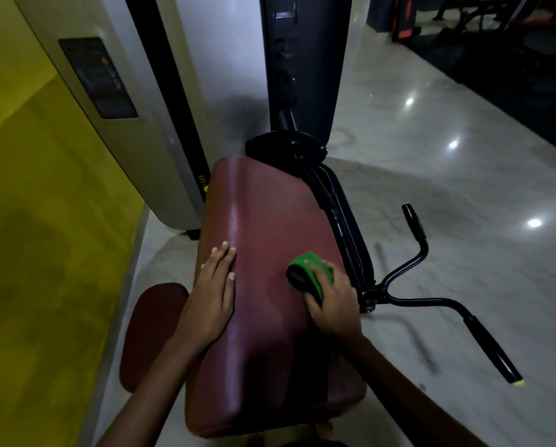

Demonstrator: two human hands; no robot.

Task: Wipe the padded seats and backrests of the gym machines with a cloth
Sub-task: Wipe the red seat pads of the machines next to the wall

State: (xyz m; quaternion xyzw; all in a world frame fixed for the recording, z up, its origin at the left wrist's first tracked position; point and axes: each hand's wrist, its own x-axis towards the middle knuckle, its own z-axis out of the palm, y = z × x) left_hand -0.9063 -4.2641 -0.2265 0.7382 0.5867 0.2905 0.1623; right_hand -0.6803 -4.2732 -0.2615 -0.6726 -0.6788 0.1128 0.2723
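A long maroon padded backrest [267,227] fills the middle of the view, running away from me. My left hand [212,295] rests flat on its left side with the fingers straight. My right hand [331,301] grips a folded green cloth [307,274] with a dark part at its front, and presses it on the pad's right side. A smaller maroon seat pad [150,330] lies lower at the left, partly hidden by my left forearm.
A black metal frame with two handles [415,262] juts out right of the pad over the glossy tiled floor. A grey weight-stack housing [131,117] and a dark upright [305,59] stand behind. A yellow wall [28,221] lies at the left. Other machines are at the far right.
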